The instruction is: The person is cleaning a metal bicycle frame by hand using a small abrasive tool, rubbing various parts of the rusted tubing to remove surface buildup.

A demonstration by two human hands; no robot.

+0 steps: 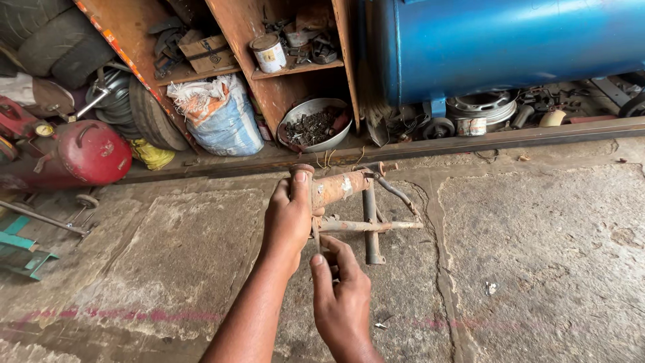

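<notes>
Gripping the rusty tubular metal frame (356,202) at its thick orange cylinder, the left hand (289,218) is closed around the tube, thumb up along it. The right hand (342,296) sits just below, fingers curled toward a thin rod at the frame's lower bar; whether it has pinched that rod cannot be told. The frame is held above the concrete floor (537,255). It appears intact, nothing detached yet. Beyond stand a wooden shelf (295,67), a bowl of bolts (316,124) and a blue tank (504,47)
</notes>
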